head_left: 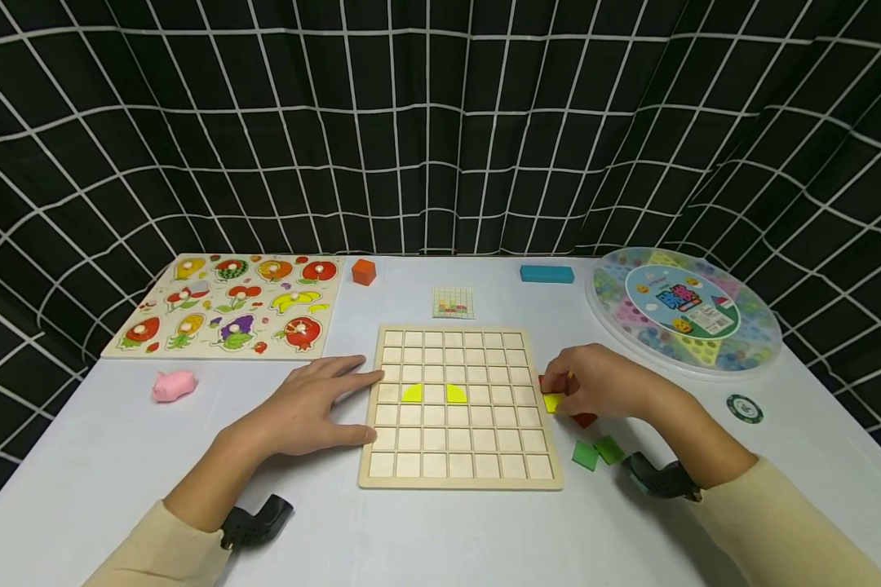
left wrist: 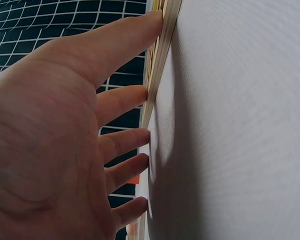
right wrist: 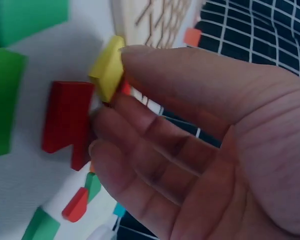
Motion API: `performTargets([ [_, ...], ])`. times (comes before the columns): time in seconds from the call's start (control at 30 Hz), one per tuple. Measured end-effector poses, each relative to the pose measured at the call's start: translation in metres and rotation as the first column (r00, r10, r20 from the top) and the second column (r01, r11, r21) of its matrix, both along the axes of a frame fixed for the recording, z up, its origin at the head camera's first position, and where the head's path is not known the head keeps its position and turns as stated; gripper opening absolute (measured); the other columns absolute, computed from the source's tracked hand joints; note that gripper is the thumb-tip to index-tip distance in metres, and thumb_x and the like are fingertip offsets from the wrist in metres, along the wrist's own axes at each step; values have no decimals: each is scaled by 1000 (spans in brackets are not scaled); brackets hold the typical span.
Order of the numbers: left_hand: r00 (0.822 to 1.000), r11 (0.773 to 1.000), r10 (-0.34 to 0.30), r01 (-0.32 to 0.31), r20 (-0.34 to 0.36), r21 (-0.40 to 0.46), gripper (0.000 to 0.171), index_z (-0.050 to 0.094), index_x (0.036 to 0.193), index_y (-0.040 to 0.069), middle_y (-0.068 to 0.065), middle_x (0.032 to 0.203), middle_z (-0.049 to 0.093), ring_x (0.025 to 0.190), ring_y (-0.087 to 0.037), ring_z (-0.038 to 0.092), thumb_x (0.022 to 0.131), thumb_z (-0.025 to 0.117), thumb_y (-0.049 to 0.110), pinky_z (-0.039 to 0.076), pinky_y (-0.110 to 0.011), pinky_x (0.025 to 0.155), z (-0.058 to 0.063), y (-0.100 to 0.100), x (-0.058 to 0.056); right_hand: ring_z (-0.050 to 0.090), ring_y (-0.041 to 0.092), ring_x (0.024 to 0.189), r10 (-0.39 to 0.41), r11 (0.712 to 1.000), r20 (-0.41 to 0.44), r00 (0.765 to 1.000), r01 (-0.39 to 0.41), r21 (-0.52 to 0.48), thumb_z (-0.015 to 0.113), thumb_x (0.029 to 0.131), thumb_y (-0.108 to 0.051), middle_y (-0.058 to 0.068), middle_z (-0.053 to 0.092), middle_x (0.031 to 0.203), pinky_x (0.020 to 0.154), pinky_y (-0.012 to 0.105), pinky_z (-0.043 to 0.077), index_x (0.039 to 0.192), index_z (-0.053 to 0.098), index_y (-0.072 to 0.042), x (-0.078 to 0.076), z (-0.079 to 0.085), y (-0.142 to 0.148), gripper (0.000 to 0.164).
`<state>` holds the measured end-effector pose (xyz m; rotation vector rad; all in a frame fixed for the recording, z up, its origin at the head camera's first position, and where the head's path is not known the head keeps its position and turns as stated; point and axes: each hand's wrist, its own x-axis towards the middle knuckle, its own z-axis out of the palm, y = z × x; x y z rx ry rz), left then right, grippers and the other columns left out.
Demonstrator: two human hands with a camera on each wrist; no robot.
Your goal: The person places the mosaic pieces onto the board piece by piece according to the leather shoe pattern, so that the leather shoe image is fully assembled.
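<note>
A wooden grid board (head_left: 460, 483) lies flat on the white table, with two yellow curved-edge pieces (head_left: 413, 395) in its cells. My left hand (head_left: 301, 412) rests at the board's left edge, fingers spread, thumb and fingertip touching the frame. Just off the board's right edge, my right hand (head_left: 609, 379) pinches a yellow tile (right wrist: 108, 70) between thumb and index finger. Beside those fingers lies a notched red piece (right wrist: 67, 117); more red shows behind them, mostly hidden. Two green tiles (head_left: 585, 456) lie nearer the front.
A small pattern card (head_left: 453, 302) lies beyond the board. Fruit puzzle (head_left: 220, 314), orange cube (head_left: 363, 272) and pink pig (head_left: 174, 386) stand left. At right are a blue block (head_left: 546, 274), a round clear case (head_left: 749, 342) and a chip (head_left: 745, 408).
</note>
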<state>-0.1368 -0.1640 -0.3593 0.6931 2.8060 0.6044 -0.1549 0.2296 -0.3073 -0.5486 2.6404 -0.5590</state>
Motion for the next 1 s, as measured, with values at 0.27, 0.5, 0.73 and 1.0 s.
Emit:
performTargets([
  [0.27,1000,1000,4,-4,12,-1,80,52,153,30,-10,164,41,153,-40,31,84,76,61,26,-67,120,2,-1,-1,53,17,84,-20,997,-48,999,23,71,82,83,-4,2,59,90,66,25,52,101,75,-11,6,-7,-1,20],
  [0.5,1000,1000,5,-5,15,-2,80,52,153,30,-9,164,41,153,-39,32,83,76,61,26,-66,120,1,-1,0,54,16,80,3,1000,-31,1000,-2,12,81,85,-4,-2,61,83,68,27,50,87,65,-15,0,-5,1,19],
  [0.73,1000,1000,3,-3,11,-2,80,52,153,30,-9,164,41,153,-38,31,83,77,59,27,-65,120,-1,1,-1,55,19,81,-29,993,-25,999,26,-116,79,90,-9,1,62,84,63,27,50,101,75,-16,-8,2,-2,14],
  [1.0,1000,1000,10,-10,14,-6,80,52,153,30,-9,164,41,153,-38,31,83,77,60,26,-65,121,0,-1,0,57,20,82,16,959,0,1000,-15,-285,74,93,-7,3,66,89,67,29,51,104,77,-10,-12,3,-40,12],
])
